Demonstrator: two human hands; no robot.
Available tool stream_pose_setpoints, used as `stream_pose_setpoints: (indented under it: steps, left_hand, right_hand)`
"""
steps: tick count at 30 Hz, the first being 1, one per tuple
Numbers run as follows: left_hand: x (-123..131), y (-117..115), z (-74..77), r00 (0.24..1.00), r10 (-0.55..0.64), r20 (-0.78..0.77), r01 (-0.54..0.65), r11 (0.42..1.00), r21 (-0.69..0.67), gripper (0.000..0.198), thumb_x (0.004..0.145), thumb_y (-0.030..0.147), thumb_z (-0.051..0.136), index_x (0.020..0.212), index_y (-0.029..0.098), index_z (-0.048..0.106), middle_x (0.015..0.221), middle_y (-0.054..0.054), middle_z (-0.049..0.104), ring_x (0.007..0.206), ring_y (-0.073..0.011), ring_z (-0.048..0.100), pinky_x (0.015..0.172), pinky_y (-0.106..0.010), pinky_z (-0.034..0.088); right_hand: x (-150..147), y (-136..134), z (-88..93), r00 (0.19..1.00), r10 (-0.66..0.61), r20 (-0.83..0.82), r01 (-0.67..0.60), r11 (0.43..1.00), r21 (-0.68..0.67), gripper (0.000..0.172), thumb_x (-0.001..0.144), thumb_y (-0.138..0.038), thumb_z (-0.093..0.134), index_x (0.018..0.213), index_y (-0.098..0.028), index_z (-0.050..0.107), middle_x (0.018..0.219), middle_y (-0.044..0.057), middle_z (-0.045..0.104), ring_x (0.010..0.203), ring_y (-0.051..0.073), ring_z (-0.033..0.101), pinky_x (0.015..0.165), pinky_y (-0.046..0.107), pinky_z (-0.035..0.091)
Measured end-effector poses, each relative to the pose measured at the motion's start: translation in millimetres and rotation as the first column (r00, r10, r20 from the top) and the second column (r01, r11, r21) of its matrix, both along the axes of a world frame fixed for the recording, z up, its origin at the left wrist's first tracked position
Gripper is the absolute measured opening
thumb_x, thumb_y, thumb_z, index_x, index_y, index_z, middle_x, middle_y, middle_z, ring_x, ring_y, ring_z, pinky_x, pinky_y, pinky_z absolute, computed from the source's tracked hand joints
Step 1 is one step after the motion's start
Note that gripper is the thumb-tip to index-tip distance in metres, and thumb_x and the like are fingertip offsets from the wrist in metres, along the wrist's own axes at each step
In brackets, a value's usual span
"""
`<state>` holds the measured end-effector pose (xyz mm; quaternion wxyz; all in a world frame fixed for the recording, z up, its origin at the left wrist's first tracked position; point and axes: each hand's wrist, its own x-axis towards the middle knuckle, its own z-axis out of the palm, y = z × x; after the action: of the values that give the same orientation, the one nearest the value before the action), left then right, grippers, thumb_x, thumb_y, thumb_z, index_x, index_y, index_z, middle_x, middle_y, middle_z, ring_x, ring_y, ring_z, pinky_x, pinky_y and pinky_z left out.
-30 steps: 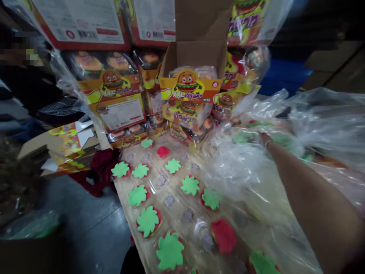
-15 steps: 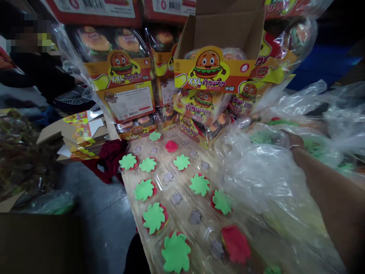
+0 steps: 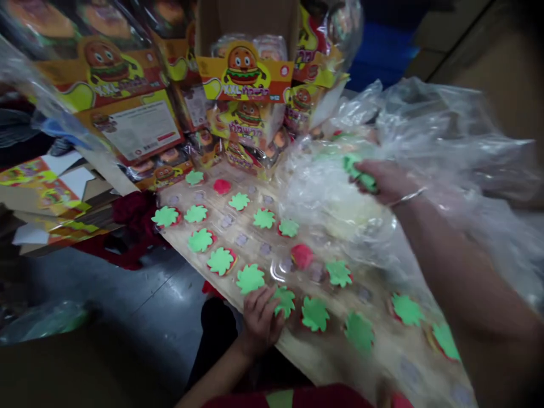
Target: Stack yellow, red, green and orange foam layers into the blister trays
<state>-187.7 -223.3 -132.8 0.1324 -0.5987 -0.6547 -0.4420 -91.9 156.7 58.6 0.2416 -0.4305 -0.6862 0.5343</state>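
Note:
My right hand [image 3: 385, 180] is closed on some green lettuce-shaped pieces [image 3: 360, 173], held above a crumpled clear plastic bag [image 3: 340, 195]. My left hand [image 3: 260, 317] is at the near edge of the table, its fingers curled beside a green lettuce-shaped piece [image 3: 284, 301]; what lies under the fingers is hidden. Rows of clear plastic trays [image 3: 278, 271] cover the table. Many of their hollows hold green jagged-edged pieces over red ones. A red piece [image 3: 302, 256] shows with no green on it, and so does another red piece [image 3: 221, 186] farther back.
Display boxes with burger pictures [image 3: 244, 71] stand stacked along the far edge, some wrapped in plastic. Flattened printed cartons [image 3: 46, 190] lie at the left beside dark red cloth [image 3: 136, 214]. More clear plastic sheeting [image 3: 450, 124] is heaped at the right.
My right hand has come up out of the plastic bag with green pieces in it. My left hand has come into view at the table edge. The view has swung right.

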Motion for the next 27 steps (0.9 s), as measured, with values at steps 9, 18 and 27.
stream_pose_setpoints:
  steps: [9, 18, 27]
  left_hand:
    - [14.9, 15.0, 91.7, 0.151, -0.031, 0.988, 0.131, 0.991, 0.011, 0.027, 0.082, 0.037, 0.066, 0.103, 0.021, 0.067, 0.097, -0.005, 0.067, 0.086, -0.0168, 0.062, 0.079, -0.027, 0.048]
    - [-3.6, 13.9, 114.1, -0.333, -0.003, 0.943, 0.01, 1.0, 0.006, 0.028, 0.059, 0.022, 0.081, 0.08, 0.015, 0.063, 0.076, -0.001, 0.068, 0.065, -0.0113, 0.062, 0.059, -0.022, 0.049]
    - [-125.6, 47.6, 102.7, 0.113, 0.257, 0.96, 0.095, 0.959, -0.268, 0.029, 0.058, 0.016, 0.075, 0.08, 0.016, 0.057, 0.068, -0.001, 0.064, 0.06, -0.014, 0.061, 0.058, -0.027, 0.05]
  right_hand:
    - [10.1, -232.2, -69.5, 0.887, 0.306, -0.346, -0.457, 0.477, -0.751, 0.036, 0.089, -0.05, 0.058, 0.089, -0.014, 0.061, 0.063, 0.003, 0.067, 0.04, 0.007, 0.049, 0.034, 0.015, 0.033]
    - [22.2, -261.7, -68.9, 0.829, 0.386, -0.404, -0.557, 0.512, -0.654, 0.055, 0.06, -0.046, 0.086, 0.097, -0.017, 0.059, 0.078, 0.002, 0.07, 0.048, 0.007, 0.054, 0.038, 0.015, 0.033]
    - [29.5, -244.6, -70.5, 0.903, 0.265, -0.338, -0.429, 0.611, -0.665, 0.056, 0.061, -0.048, 0.084, 0.099, -0.014, 0.06, 0.08, 0.003, 0.066, 0.06, 0.009, 0.058, 0.054, 0.021, 0.043]
